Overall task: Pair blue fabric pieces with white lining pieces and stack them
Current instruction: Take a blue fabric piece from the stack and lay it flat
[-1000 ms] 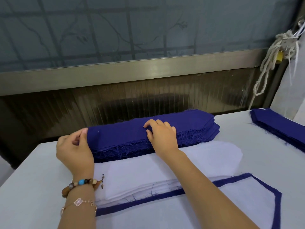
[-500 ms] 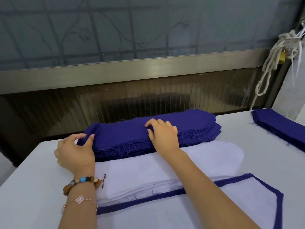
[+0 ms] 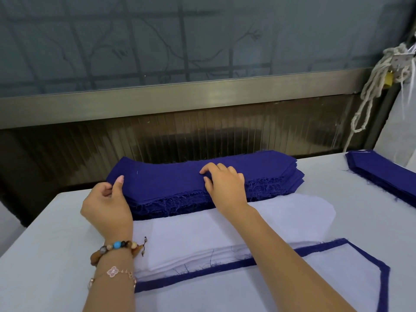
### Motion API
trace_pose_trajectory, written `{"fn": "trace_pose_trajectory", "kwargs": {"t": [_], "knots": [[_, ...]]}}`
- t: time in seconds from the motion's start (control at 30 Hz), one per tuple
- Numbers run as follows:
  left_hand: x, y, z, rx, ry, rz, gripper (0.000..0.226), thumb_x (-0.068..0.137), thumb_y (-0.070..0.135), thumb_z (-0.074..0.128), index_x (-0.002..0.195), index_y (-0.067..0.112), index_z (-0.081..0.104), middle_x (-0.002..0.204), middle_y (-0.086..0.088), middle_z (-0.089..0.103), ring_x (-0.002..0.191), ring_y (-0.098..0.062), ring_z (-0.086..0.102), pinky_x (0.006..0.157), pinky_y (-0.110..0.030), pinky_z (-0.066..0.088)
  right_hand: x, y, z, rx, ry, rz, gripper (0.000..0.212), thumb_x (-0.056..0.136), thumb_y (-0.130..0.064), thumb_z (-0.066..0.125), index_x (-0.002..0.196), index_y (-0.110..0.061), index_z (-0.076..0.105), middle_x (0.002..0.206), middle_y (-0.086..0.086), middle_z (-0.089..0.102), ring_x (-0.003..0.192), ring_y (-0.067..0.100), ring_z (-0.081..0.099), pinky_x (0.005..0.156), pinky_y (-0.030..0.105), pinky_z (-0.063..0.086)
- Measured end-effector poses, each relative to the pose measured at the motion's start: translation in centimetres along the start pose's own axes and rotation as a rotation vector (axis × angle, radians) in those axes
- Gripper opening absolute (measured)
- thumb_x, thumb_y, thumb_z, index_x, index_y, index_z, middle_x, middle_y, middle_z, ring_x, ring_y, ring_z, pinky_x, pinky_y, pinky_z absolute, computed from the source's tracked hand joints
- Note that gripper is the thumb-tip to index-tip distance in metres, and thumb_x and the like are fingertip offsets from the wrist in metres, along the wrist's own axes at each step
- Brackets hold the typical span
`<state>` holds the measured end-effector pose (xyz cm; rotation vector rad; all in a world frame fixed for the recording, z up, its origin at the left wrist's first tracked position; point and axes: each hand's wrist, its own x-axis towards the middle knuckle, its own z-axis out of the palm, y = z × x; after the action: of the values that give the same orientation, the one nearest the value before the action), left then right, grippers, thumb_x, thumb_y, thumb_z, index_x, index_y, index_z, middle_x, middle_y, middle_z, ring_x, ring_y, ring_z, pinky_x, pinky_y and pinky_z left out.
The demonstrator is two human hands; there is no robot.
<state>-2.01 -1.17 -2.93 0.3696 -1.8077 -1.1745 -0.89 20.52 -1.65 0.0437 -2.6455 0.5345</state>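
Lying at the far edge of the worktop (image 3: 45,255): blue fabric stack (image 3: 180,179), near edge frayed. Left hand (image 3: 105,206), grip pinching its top layer at the left end. Right hand (image 3: 225,183), grip nipping the same layer mid-stack. White lining stack (image 3: 202,235) just in front, touching it. White-covered blue piece (image 3: 315,278) nearest.

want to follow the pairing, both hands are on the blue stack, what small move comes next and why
Probably lift the top blue piece clear of the blue stack and bring it toward the white lining stack just in front. The left hand pinches its raised left end, and the right hand has bent fingers on its near edge, though its grip is unclear.
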Motion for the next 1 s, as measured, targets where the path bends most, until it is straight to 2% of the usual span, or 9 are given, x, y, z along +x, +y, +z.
{"fn": "trace_pose_trajectory", "kwargs": {"t": [0.1,0.17,0.27,0.37,0.5,0.63,0.73,0.83,1.0], "knots": [[0.1,-0.3,0.0,0.006,-0.020,0.052,0.036,0.096,0.024,0.059,0.075,-0.004,0.063,0.066,-0.014,0.053,0.055,-0.016,0.039,0.056,-0.014,0.030,0.0,0.0,0.1,0.002,0.007,-0.004,0.026,0.102,-0.031,0.041,0.127,-0.029,0.049,0.119,-0.004,0.058,0.108,0.020,0.050,0.083,0.032,0.032],[0.1,-0.1,-0.1,0.006,-0.006,0.085,0.031,0.097,0.022,0.057,0.092,-0.006,0.070,0.081,-0.016,0.058,0.069,-0.012,0.045,0.061,-0.006,0.034,0.0,0.1,0.2,0.007,0.010,-0.005,0.026,0.102,-0.031,0.041,0.127,-0.030,0.049,0.119,-0.004,0.058,0.108,0.020,0.050,0.085,0.032,0.034],[0.2,0.4,-0.1,-0.057,0.000,0.146,0.030,0.096,0.019,0.057,0.119,0.002,0.066,0.084,0.013,0.045,0.074,-0.001,0.043,0.069,-0.002,0.037,0.0,0.2,0.2,0.014,0.011,-0.007,0.026,0.102,-0.031,0.041,0.127,-0.030,0.049,0.120,-0.004,0.058,0.109,0.019,0.049,0.085,0.032,0.033],[0.3,0.4,-0.1,-0.140,-0.011,0.164,0.031,0.097,0.023,0.056,0.118,0.003,0.066,0.089,0.016,0.045,0.080,0.002,0.045,0.071,-0.008,0.040,0.1,0.1,0.1,0.031,0.016,0.001,0.029,0.101,-0.031,0.043,0.130,-0.030,0.046,0.120,-0.004,0.059,0.109,0.019,0.050,0.086,0.032,0.035],[0.5,0.0,0.1,-0.503,-0.149,-0.177,0.028,0.102,0.028,0.048,0.107,0.006,0.065,0.085,0.008,0.063,0.075,0.005,0.057,0.066,-0.007,0.046,0.3,-0.1,-0.2,0.020,0.013,0.030,0.073,0.098,-0.032,0.050,0.154,-0.029,0.004,0.098,-0.002,0.063,0.095,0.018,0.055,0.083,0.035,0.042],[0.5,0.3,0.0,-0.856,-0.324,-0.456,0.022,0.104,0.021,0.041,0.107,0.025,0.062,0.102,0.008,0.069,0.098,-0.006,0.065,0.086,-0.023,0.056,0.5,0.2,-0.7,-0.003,-0.016,0.033,0.090,0.096,-0.033,0.055,0.151,-0.030,-0.017,0.079,0.001,0.063,0.071,0.016,0.056,0.059,0.031,0.042],[0.6,0.3,-0.2,-0.891,-0.364,-0.491,0.023,0.104,0.021,0.040,0.108,0.025,0.062,0.102,0.007,0.071,0.099,-0.009,0.066,0.087,-0.027,0.057,1.3,0.7,-1.6,0.072,-0.090,0.011,0.084,0.092,-0.030,0.061,0.152,-0.033,0.002,0.081,0.000,0.066,0.070,0.017,0.061,0.057,0.031,0.049],[0.6,0.3,-0.2,-0.908,-0.373,-0.513,0.023,0.104,0.020,0.039,0.107,0.024,0.061,0.095,0.010,0.074,0.092,-0.006,0.069,0.082,-0.024,0.058,2.4,2.0,-3.0,0.172,-0.191,0.006,0.058,0.089,-0.024,0.066,0.137,-0.026,0.034,0.084,-0.001,0.065,0.077,0.019,0.063,0.071,0.036,0.055],[0.6,0.2,-0.2,-0.879,-0.358,-0.571,0.022,0.104,0.020,0.041,0.104,0.023,0.063,0.091,0.010,0.074,0.087,-0.006,0.068,0.077,-0.022,0.059,3.4,6.2,-5.2,0.144,-0.251,0.126,0.034,0.090,-0.022,0.064,0.121,-0.017,0.053,0.097,0.004,0.063,0.087,0.023,0.063,0.078,0.039,0.056]]}}
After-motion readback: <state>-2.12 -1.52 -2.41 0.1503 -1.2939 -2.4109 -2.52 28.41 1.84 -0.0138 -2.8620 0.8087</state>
